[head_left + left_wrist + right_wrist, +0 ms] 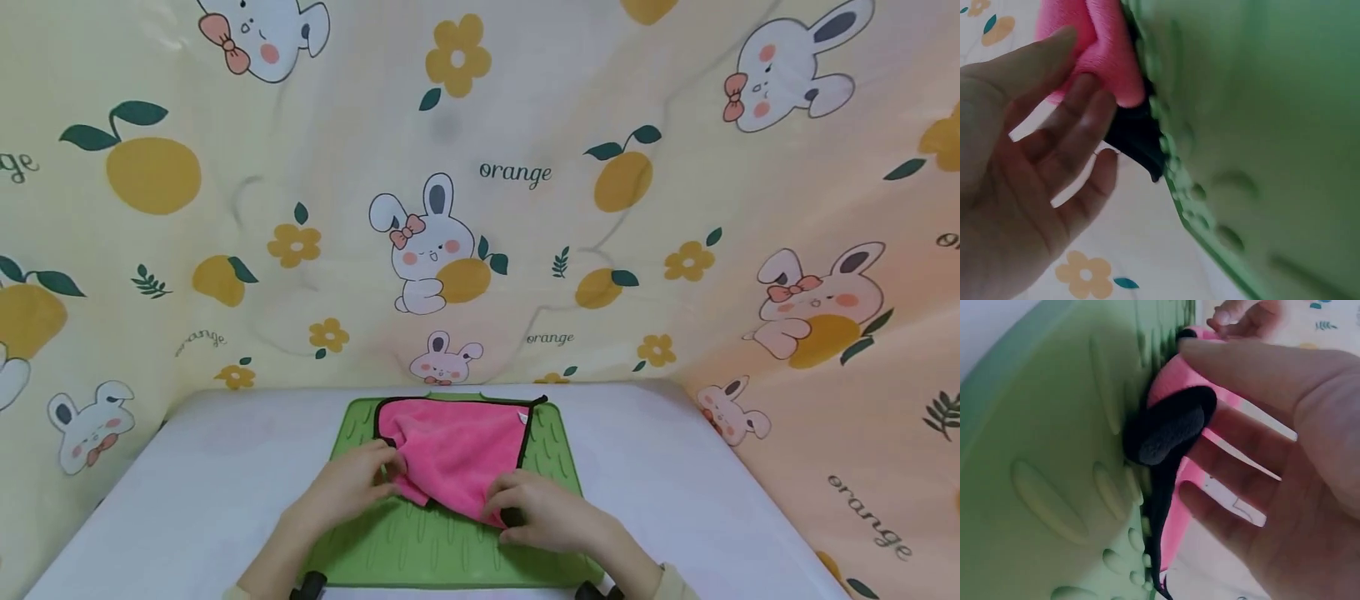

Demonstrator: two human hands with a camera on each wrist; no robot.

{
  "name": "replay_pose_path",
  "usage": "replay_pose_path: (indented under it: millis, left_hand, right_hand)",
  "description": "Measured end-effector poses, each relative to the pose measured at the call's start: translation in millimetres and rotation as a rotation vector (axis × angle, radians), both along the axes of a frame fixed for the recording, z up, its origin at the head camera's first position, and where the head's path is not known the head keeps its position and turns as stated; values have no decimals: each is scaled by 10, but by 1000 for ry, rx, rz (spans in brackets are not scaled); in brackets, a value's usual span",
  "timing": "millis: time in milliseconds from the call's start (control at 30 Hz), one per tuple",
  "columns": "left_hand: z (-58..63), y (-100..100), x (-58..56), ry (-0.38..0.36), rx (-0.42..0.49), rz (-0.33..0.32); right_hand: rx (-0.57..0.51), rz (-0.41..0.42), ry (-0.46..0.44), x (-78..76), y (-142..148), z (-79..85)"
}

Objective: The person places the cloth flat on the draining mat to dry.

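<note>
A pink cloth (457, 442) with black edging lies partly folded on a green ridged mat (420, 554). My left hand (360, 479) holds the cloth's left side, thumb and fingers curled at a bunched fold; in the left wrist view that pink fold (1110, 69) sits against the fingertips, with black edging below it. At the near right corner, my right hand (543, 510) grips the cloth, fingers on the pink face. The right wrist view shows a turned-up black and grey edge (1172, 428) beside the fingers. Part of the cloth's underside is hidden.
The mat lies on a white table (225, 467). Behind and on both sides hangs a patterned curtain (525, 250) with rabbits and oranges. A small black loop (540, 400) sticks out at the cloth's far right corner, near a white label (522, 418).
</note>
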State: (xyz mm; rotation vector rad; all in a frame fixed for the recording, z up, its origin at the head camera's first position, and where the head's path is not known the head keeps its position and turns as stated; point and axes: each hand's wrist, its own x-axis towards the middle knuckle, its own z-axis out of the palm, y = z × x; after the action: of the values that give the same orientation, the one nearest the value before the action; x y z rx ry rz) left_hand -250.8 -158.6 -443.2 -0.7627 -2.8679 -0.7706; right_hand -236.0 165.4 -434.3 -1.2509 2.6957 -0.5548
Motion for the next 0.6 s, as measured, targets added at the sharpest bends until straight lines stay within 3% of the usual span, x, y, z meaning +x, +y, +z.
replay_pose_path:
  millis: [233, 600]
  left_hand:
    - [-7, 171, -32, -82, -31, -85]
    - [-75, 278, -39, -17, -103, -6]
  right_hand:
    - [49, 29, -23, -36, 4, -58]
    - [36, 8, -92, -89, -4, -29]
